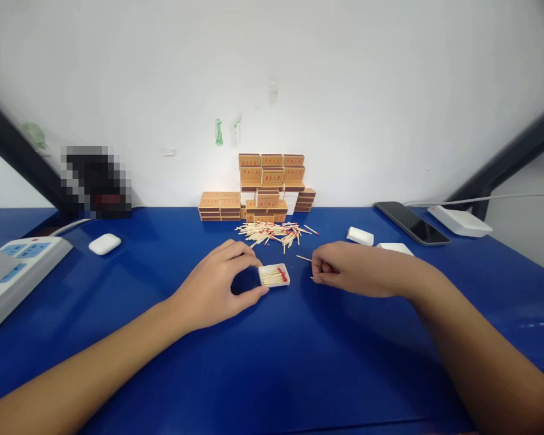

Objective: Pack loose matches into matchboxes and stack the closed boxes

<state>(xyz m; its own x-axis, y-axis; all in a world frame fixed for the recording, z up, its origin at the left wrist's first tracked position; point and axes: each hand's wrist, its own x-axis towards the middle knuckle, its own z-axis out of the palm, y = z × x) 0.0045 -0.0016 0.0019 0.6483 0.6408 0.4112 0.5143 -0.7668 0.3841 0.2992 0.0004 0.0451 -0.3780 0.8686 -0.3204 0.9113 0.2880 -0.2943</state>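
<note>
My left hand (222, 281) holds a small white matchbox tray (274, 285) by its left end, thumb in front and fingers behind. Several red-tipped matches (272, 277) lie inside, heads toward the right. To the right of the tray, my right hand (340, 267) is closed low over the table, thumb and fingers pinched together. A pale match end (312, 278) pokes out by the thumb. Another matchstick (303, 258) reaches left from beside the fingers; whether it is held or lies on the table I cannot tell. Behind the tray spreads a loose pile of matches (272, 232).
Stacked matchboxes (272, 176) stand against the white wall. On the blue table (272, 368) at right are white pieces (360, 236), a phone (410, 222) and a white device (460, 221). A power strip (25, 278) and white earbud case (104, 244) are at left.
</note>
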